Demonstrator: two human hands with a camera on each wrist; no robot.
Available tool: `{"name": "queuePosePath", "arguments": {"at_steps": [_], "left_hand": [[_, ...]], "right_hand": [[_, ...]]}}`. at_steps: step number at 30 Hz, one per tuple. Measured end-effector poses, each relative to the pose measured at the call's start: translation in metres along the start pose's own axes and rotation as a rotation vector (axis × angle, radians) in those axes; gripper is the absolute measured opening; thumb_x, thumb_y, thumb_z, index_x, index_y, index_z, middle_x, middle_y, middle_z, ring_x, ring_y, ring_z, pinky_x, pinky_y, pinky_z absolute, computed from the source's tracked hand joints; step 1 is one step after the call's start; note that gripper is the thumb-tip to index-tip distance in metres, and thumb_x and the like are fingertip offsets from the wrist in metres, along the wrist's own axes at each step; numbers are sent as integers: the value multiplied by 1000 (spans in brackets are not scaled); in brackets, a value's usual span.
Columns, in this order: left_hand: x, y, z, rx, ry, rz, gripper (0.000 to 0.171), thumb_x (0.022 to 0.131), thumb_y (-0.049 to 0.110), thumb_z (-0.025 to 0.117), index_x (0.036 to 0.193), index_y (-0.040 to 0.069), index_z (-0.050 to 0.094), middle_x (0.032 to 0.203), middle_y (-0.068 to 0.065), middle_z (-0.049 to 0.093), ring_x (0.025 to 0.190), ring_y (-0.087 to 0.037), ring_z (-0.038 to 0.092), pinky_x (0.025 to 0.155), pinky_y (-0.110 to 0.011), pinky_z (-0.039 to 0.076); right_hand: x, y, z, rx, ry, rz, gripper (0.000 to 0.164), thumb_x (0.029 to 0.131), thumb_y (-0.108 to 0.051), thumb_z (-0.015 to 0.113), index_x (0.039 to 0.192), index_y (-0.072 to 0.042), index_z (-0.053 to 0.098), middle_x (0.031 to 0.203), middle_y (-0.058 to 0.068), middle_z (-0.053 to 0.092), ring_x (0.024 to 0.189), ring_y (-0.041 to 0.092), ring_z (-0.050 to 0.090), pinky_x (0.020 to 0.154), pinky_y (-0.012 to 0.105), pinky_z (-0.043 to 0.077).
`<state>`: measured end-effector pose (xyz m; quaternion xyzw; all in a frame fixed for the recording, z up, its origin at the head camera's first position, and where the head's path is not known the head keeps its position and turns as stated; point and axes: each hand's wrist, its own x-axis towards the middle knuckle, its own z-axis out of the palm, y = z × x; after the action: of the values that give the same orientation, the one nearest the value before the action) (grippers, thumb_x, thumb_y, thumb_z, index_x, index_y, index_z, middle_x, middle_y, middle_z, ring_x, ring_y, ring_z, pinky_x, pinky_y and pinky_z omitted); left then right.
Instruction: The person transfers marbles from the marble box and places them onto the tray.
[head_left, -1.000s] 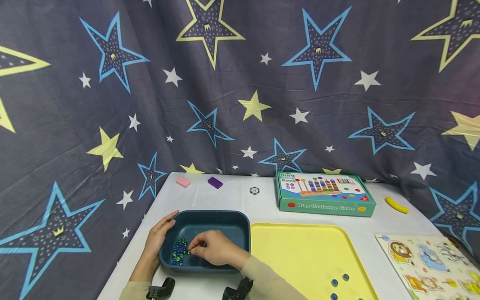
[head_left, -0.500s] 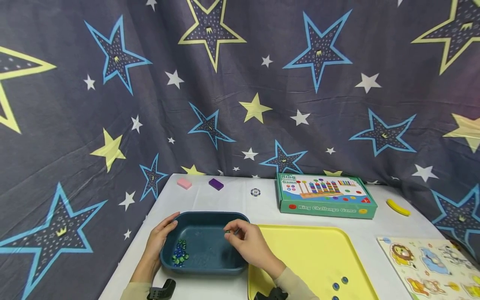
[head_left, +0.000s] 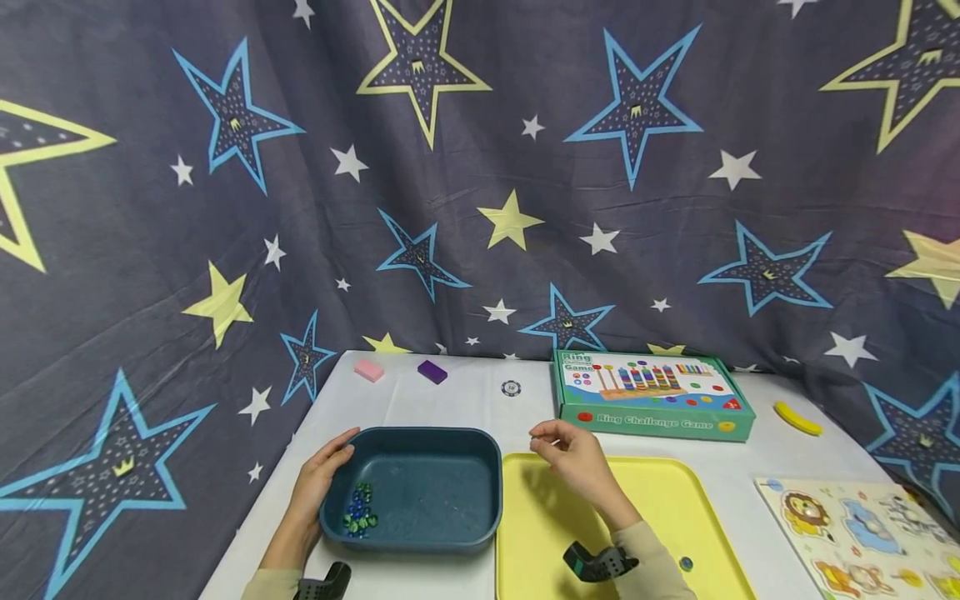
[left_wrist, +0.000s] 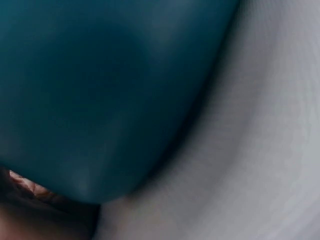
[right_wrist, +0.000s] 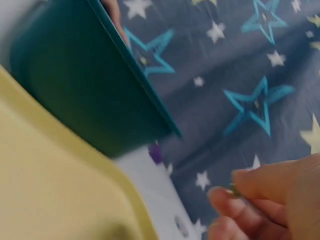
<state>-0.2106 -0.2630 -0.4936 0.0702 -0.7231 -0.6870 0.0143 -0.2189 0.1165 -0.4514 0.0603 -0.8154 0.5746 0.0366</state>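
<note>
My left hand [head_left: 317, 483] holds the left end of a dark teal basin [head_left: 431, 496], with its fingers along the outer wall and rim. Blue and green glass marbles [head_left: 360, 504] lie bunched in the basin's left part. Over the back left of the yellow tray [head_left: 540, 542], my right hand [head_left: 581, 467] pinches a small greenish marble [right_wrist: 233, 190] between thumb and forefinger. One marble [head_left: 686, 564] shows on the tray beside the right forearm. Teal basin wall [left_wrist: 100, 100] fills much of the left wrist view.
Behind the tray stands a green Ring Challenge Game box [head_left: 656, 400]. A pink block [head_left: 368, 371], a purple block [head_left: 432, 372] and a poker chip [head_left: 511, 388] lie at the back. To the right are a yellow curved piece [head_left: 797, 418] and an animal puzzle board [head_left: 862, 533].
My right hand has lifted from the marbles in the basin and moved right, past the rim and over the tray, with a marble pinched. The left hand stays at the basin.
</note>
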Motion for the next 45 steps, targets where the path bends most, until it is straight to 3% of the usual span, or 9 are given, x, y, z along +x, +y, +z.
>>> {"name": "queuePosePath", "arguments": {"at_steps": [7,16,23,31,45], "left_hand": [[0,-1,-1,4,3,16,46,89,33,55,130,13,49,138,-2,40,129,-16,29,105,-38,20],[0,-2,-1,17,10,29,46,88,33,56,129,13,51,137,-3,41,129,-16,29,106,-41,18],[0,-2,-1,4,0,21,46,88,33,56,130,13,50,137,-2,41,129,-16,28,106,-40,18],[1,-3,0,7,4,26,46,88,33,56,129,13,51,137,-3,41,129,-16,29,106,-41,18],[2,-3,-1,7,17,24,43,89,30,56,128,13,52,137,-2,42,128,-16,30,105,-40,19]], "right_hand": [[8,22,-16,-107,-26,0,11,82,-11,64,92,-7,67,81,4,66,73,23,59,57,25,45],[10,42,-7,-207,14,22,3,80,-16,67,83,-14,68,73,1,65,60,12,54,52,24,43],[8,46,-1,-241,-19,-25,5,76,-13,71,81,-14,68,72,-7,63,64,10,53,55,23,42],[5,49,1,-276,-125,-114,10,76,-11,72,85,-14,68,77,-8,65,68,8,57,60,21,45],[4,54,7,-370,-89,-163,13,71,-13,76,80,-19,69,71,-13,60,65,2,55,62,20,45]]}}
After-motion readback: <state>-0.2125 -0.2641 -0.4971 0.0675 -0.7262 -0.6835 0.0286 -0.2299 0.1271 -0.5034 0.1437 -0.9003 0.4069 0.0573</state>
